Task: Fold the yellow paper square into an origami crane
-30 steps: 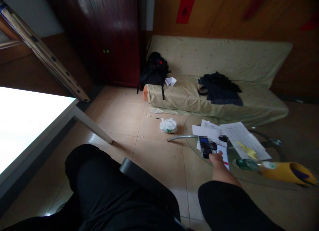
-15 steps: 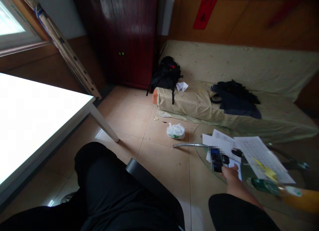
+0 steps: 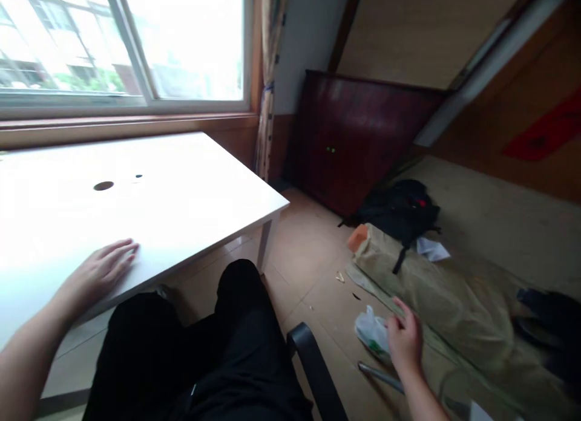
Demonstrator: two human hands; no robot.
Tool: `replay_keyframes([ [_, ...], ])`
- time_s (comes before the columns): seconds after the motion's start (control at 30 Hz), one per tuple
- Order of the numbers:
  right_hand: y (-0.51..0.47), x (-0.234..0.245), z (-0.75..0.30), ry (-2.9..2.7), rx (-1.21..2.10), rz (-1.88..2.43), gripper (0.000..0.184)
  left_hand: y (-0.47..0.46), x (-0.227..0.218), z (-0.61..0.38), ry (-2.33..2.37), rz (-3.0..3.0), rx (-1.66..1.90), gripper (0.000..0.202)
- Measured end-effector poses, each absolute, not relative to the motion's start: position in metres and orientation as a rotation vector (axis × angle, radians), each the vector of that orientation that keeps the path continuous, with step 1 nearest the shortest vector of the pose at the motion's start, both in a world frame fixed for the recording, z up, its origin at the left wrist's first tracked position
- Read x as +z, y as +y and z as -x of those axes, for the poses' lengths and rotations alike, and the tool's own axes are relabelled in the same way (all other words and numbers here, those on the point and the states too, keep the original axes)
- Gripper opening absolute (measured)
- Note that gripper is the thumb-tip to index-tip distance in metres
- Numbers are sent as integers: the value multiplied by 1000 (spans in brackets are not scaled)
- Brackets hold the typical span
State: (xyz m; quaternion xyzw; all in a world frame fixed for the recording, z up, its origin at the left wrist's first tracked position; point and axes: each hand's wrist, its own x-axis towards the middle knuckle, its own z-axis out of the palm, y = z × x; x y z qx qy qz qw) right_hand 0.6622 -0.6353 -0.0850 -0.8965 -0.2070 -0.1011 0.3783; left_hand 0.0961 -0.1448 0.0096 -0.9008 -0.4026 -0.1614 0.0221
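My left hand [image 3: 106, 268] lies flat on the white table [image 3: 195, 197], near its front edge, with its fingers stretched out and nothing in them. Out to the right, my right hand [image 3: 405, 339] is raised in the air above the floor. One of its fingers points up while others are partly bent, and I see nothing held in it. Just behind it in the picture, on the floor, is a white plastic bag [image 3: 370, 330] with a green print, partly covered by the hand.
A black chair armrest [image 3: 313, 366] is beside my legs. To the right stands a cloth-covered sofa [image 3: 454, 306] bearing a black backpack [image 3: 397, 209] and white paper [image 3: 432, 249]. A metal table leg [image 3: 381, 377] shows below. Behind are a dark red cabinet [image 3: 354, 130] and a window [image 3: 195, 46].
The view has swung left, toward the window and white table. My right hand has left the dark object and papers at the glass table. My left hand has come into view on the white table.
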Motion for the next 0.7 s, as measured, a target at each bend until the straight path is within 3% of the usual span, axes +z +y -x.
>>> replay_keyframes([
  [0.2,-388,-3,-537,-1249,-102,1732,33,-108,-10,-74,-1248,2900,-543,47],
  [0.33,-250,30,-435,-1539,148,1366,31,-76,-6,-67,-1160,2979,-600,44],
  [0.57,-46,26,-306,-1968,492,1055,31,-1,-2,-50,-1167,2989,-810,37],
  [0.7,18,15,-274,-1985,570,1000,28,7,-1,-43,-1243,2957,-928,36],
])
